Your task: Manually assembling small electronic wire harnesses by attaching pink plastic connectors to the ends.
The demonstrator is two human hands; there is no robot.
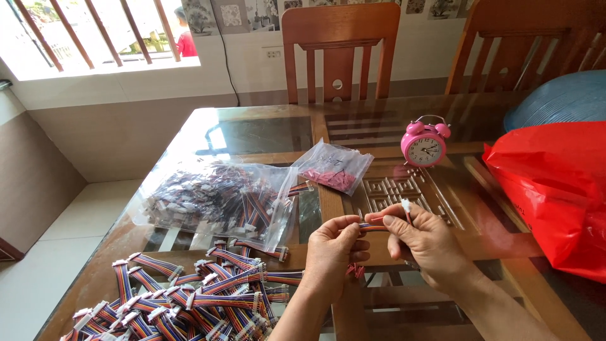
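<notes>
My left hand [333,247] and my right hand [424,239] are raised together above the glass-topped wooden table [265,136]. Between them they hold a short multicoloured ribbon cable [372,224]. My left fingers pinch one end. My right fingers grip the other end, where a small white connector [406,205] sticks up. A small red piece shows under my left hand [355,270]. A heap of similar ribbon cables [189,297] lies at the near left of the table.
A clear plastic bag of more cables [214,196] lies at the centre left. A smaller bag of red parts [334,169] sits beside it. A pink alarm clock [424,143] stands behind. A red plastic bag [555,183] fills the right edge. Wooden chairs [341,50] stand beyond.
</notes>
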